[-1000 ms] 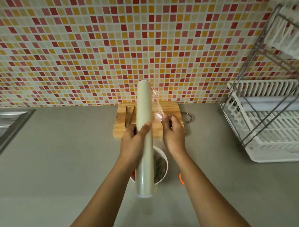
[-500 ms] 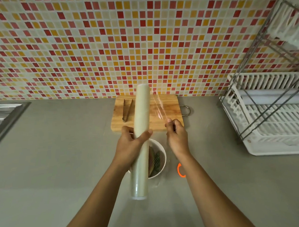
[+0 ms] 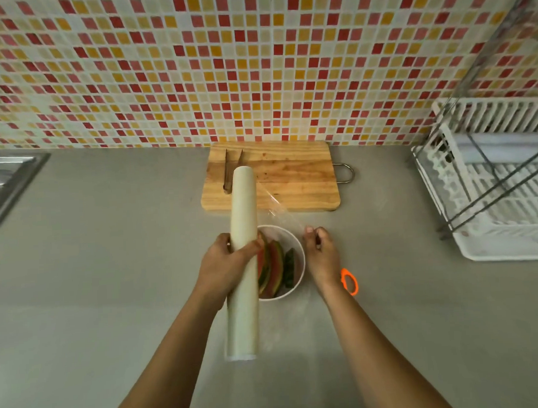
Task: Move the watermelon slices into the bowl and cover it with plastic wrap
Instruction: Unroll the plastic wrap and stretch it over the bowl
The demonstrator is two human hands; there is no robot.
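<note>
Lowered since before: long cream plastic-wrap roll [image 3: 244, 257], my left hand [image 3: 224, 264] clasped round it beside the white bowl [image 3: 298, 258]; my right hand [image 3: 320, 254] pinches the flimsy, clingy clear film [image 3: 275, 208] by its edge.

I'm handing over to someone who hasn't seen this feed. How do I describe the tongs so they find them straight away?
Start at the wooden cutting board against the tiled wall, behind the white bowl. The tongs lie on the board's left part, beside the far end of the plastic wrap roll. They are the only thing lying on the board: dark brown, with two thin arms spreading toward the wall.
</note>
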